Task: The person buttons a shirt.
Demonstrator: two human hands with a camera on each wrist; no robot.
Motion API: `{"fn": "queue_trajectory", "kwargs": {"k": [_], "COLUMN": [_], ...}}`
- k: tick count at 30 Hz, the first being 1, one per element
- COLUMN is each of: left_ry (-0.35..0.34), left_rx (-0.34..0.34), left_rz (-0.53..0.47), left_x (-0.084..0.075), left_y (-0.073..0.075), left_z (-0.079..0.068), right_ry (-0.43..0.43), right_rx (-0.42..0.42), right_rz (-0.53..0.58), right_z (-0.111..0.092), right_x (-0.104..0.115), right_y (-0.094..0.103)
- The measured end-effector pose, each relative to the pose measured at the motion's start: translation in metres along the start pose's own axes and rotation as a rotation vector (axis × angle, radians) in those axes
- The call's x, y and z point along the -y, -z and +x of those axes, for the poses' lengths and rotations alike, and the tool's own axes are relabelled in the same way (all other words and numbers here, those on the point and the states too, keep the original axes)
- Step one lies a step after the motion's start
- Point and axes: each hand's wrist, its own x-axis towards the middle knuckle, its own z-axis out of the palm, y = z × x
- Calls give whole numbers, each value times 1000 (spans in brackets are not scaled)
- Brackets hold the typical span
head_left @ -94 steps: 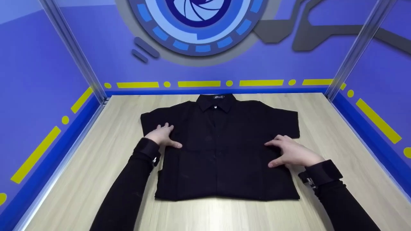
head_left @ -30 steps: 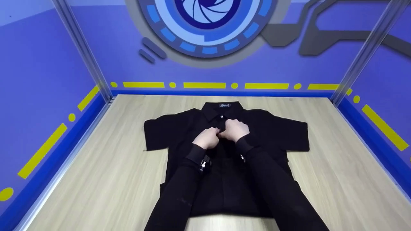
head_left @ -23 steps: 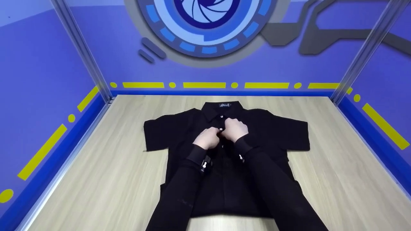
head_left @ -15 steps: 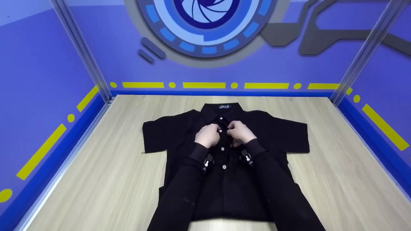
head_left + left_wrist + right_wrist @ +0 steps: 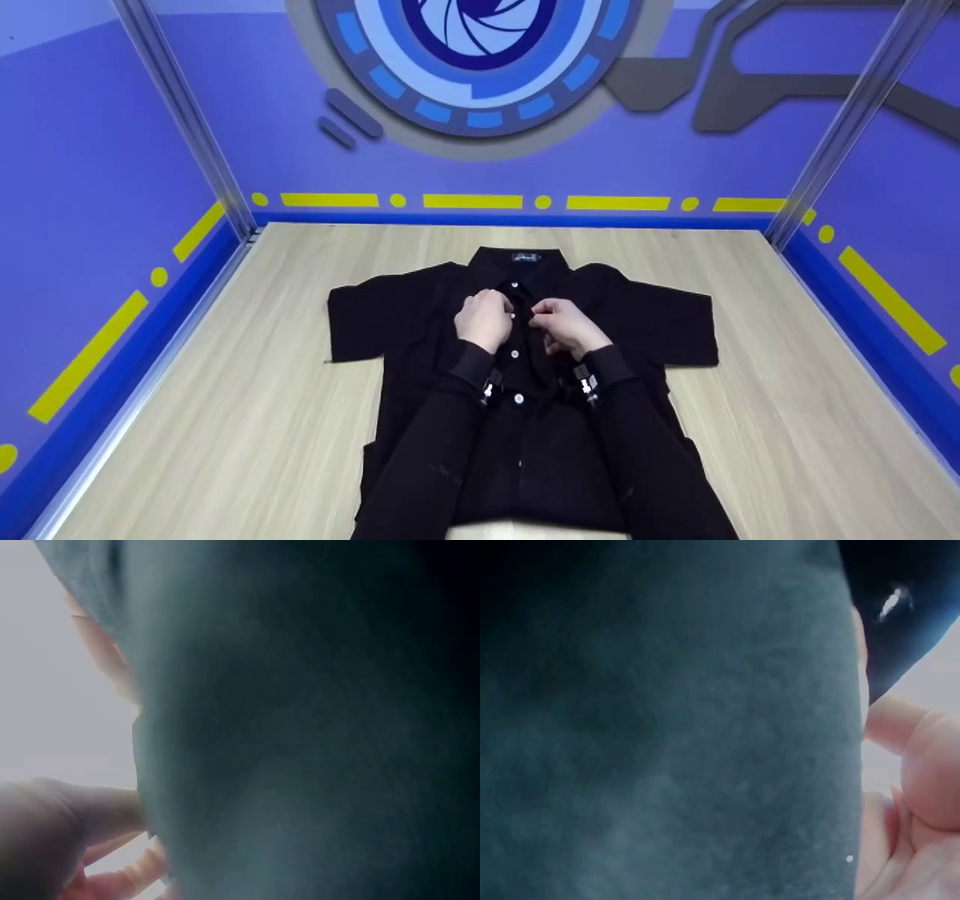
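Observation:
A black short-sleeved shirt (image 5: 420,315) lies front up, its collar (image 5: 555,266) toward the back wall. At the upper chest, my left hand (image 5: 484,321) pinches the front edge that bears the white buttons. My right hand (image 5: 568,326), a little to the right, pinches the other front edge. Between them the placket gapes, showing a lower white button (image 5: 519,399) and others above it; the collar button (image 5: 514,284) sits higher. Dark cloth (image 5: 300,727) fills most of the left wrist view and hides the fingertips. Raised cloth (image 5: 705,750) likewise covers the right wrist view.
The shirt rests on a pale wooden table (image 5: 225,420). Blue panels with yellow marks (image 5: 472,202) enclose it at the back and both sides, with metal posts (image 5: 187,127) in the corners. Black sleeves and wrist straps cover both forearms.
From the shirt's sides, both hands came together at its upper front. They have since drawn apart, each with a front edge, and the placket has opened, baring several buttons.

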Motion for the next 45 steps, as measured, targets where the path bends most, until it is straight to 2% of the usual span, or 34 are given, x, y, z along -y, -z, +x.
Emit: {"fn": "queue_trajectory", "kwargs": {"k": [3, 7, 10, 13, 15, 18, 21, 26, 33, 36, 41, 45], "left_ry": [-13, -9, 17, 33, 42, 67, 103, 121, 168, 142, 56, 39], "left_rx": [-9, 27, 71, 109, 145, 207, 242, 227, 235, 214, 172, 172], "left_rz": [-9, -36, -122, -327, -544, -882, -1090, -1219, -1349, -1391, -1460, -1482], "left_x": [2, 6, 11, 16, 18, 21, 23, 26, 34, 34, 29, 26], "left_y": [-2, -2, -2, -1, -1, 2, 5, 7, 2, 1, 0, -4], "left_z": [-1, 0, 3, 8, 12, 16, 18, 18, 18, 18, 19, 18], "right_ry": [-2, -4, -4, 0, 19, 82, 158, 249, 235, 235, 272, 294], "right_rx": [2, 11, 9, -25, -60, -113, -158, -216, -209, -207, -196, -166], "right_rz": [17, 38, 45, 74, 101, 154, 217, 361, 495, 533, 585, 614], "right_z": [-1, -3, -3, -2, 0, 2, 4, 2, 0, 1, 0, -1], "right_x": [0, 1, 2, 2, 3, 5, 9, 15, 17, 17, 21, 24], "right_y": [0, 0, -2, -2, -2, -4, -5, -6, -8, -8, -10, -12]}}
